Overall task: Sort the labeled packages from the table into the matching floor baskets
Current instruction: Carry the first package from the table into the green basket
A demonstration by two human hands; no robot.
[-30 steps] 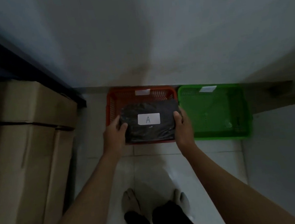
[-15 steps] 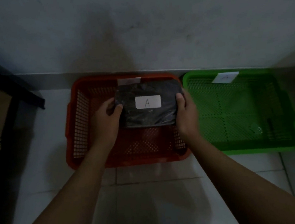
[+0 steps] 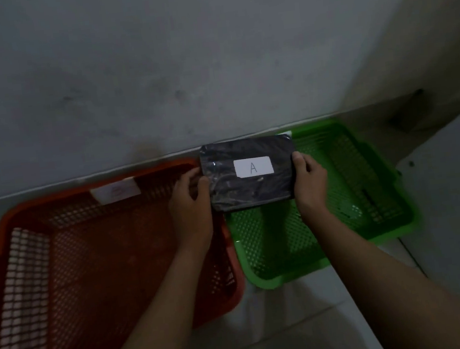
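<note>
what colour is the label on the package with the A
White, with a handwritten dark "A", on the black-wrapped package. It shows in the head view, the only one.

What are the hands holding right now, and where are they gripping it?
The black package labelled A, held by its two short ends: left hand on its left end, right hand on its right.

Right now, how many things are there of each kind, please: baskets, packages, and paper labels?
Baskets: 2, the red basket and the green basket.
Packages: 1, the black package, held by the left hand and the right hand.
Paper labels: 2, on the package and on the red basket's rim.
Total: 5.
</note>
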